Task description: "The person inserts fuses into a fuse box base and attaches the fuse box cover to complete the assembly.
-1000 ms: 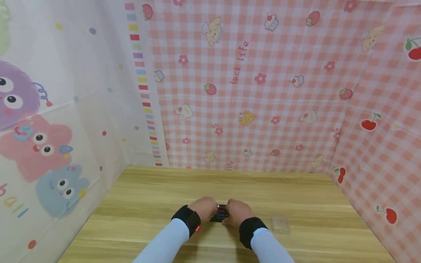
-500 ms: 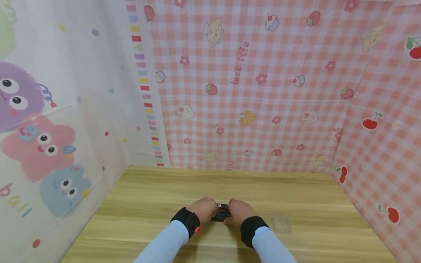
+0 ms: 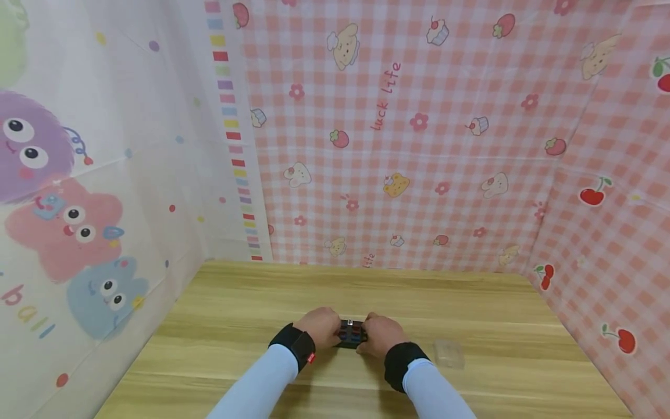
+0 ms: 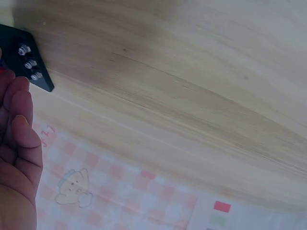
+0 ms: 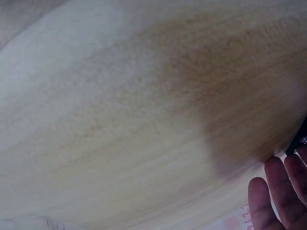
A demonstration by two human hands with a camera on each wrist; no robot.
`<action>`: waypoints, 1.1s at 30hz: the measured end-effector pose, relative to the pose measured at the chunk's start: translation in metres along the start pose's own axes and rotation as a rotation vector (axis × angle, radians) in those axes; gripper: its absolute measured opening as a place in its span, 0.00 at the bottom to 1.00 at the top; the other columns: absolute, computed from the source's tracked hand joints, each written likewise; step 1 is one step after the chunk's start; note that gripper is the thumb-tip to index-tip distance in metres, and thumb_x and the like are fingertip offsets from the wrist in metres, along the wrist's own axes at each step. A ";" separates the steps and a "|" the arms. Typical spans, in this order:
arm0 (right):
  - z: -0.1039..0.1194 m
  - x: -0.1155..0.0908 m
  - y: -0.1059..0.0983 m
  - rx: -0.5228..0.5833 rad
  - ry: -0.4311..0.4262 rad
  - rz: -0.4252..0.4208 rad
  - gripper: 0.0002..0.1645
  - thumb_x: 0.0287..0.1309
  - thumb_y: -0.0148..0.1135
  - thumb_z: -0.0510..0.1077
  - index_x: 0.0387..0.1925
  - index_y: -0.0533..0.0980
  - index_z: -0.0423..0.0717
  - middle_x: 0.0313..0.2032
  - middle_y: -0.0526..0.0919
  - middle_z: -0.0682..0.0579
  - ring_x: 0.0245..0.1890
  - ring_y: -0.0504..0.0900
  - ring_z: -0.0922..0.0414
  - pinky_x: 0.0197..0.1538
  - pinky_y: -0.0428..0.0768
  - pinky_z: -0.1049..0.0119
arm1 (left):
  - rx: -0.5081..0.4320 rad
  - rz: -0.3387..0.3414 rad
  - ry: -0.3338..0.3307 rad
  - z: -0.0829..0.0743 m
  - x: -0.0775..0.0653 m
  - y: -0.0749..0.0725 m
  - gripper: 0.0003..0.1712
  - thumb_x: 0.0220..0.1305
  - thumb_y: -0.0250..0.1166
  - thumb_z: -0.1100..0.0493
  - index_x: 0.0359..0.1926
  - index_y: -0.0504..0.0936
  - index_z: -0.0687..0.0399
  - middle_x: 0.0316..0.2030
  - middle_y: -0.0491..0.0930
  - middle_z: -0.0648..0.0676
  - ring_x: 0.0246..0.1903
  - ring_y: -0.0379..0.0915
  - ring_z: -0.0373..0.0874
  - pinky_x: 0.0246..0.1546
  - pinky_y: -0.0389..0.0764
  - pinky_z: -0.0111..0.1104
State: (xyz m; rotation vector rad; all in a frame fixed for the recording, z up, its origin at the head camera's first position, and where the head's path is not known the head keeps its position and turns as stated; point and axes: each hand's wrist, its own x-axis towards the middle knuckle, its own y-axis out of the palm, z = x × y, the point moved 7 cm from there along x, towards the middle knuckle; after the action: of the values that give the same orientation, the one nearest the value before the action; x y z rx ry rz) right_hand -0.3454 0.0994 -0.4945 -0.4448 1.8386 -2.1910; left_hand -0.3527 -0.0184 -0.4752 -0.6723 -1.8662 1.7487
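Note:
Between the two hands, in the head view, is a small black block (image 3: pixel 349 334) with red and blue parts on its top and a shiny metal piece at its far edge. Its end in the left wrist view is a black plate (image 4: pixel 29 57) carrying a row of three metal screws. My left hand (image 3: pixel 320 327) holds the block's left end with curled fingers; a bit of red shows by its fingertips. At the right end, my right hand (image 3: pixel 384 335) pinches the block between thumb and fingers. In the right wrist view only a dark corner (image 5: pixel 300 139) of it shows beyond the fingertips.
A flat clear plastic piece (image 3: pixel 448 354) lies on the wood-grain table (image 3: pixel 251 291) to the right of the right hand. Cartoon-print cloth (image 3: pixel 125 174) rises at the left, and pink checked cloth (image 3: pixel 408 151) at the back and right.
The left hand has shifted slightly left and away from the block's middle, so more of its red and blue top shows. The right hand keeps its grip. The head view has shifted a little.

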 end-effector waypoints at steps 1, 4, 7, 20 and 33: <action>0.000 0.000 0.000 0.000 0.002 0.002 0.24 0.42 0.81 0.55 0.35 0.83 0.42 0.37 0.80 0.52 0.32 0.79 0.55 0.42 0.79 0.58 | -0.007 0.008 -0.010 0.002 -0.001 0.001 0.12 0.56 0.74 0.56 0.20 0.82 0.51 0.17 0.71 0.42 0.20 0.63 0.36 0.27 0.69 0.28; 0.000 -0.001 -0.001 -0.001 0.004 0.002 0.25 0.42 0.81 0.55 0.37 0.83 0.42 0.37 0.80 0.52 0.33 0.79 0.56 0.42 0.79 0.58 | -0.035 0.026 -0.047 0.009 -0.004 0.002 0.13 0.57 0.73 0.54 0.21 0.81 0.51 0.17 0.71 0.42 0.19 0.64 0.36 0.25 0.69 0.28; 0.001 -0.002 -0.001 0.008 0.008 0.009 0.28 0.43 0.80 0.54 0.42 0.83 0.41 0.37 0.79 0.52 0.33 0.78 0.56 0.44 0.79 0.58 | -0.065 0.032 -0.077 0.014 -0.007 -0.001 0.14 0.57 0.73 0.52 0.20 0.80 0.50 0.17 0.71 0.42 0.19 0.63 0.37 0.23 0.67 0.29; 0.001 -0.003 -0.002 0.021 0.027 0.022 0.35 0.43 0.81 0.54 0.51 0.80 0.41 0.41 0.80 0.48 0.37 0.80 0.53 0.47 0.79 0.55 | -0.049 0.003 -0.151 0.031 -0.014 -0.010 0.18 0.56 0.72 0.40 0.32 0.87 0.50 0.29 0.80 0.44 0.29 0.74 0.40 0.36 0.78 0.36; -0.008 -0.006 -0.009 0.039 0.034 0.019 0.38 0.41 0.81 0.56 0.51 0.80 0.38 0.45 0.81 0.44 0.41 0.82 0.48 0.49 0.79 0.51 | -0.057 -0.028 -0.212 0.049 -0.022 -0.015 0.22 0.56 0.71 0.38 0.39 0.88 0.51 0.31 0.76 0.46 0.30 0.74 0.42 0.37 0.78 0.39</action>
State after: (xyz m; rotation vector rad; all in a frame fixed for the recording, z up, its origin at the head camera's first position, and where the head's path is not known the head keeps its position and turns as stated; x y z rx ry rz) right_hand -0.3424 0.1105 -0.4873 -0.3827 1.8064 -2.2310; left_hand -0.3689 -0.0706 -0.4639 -0.4946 -2.0620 1.8150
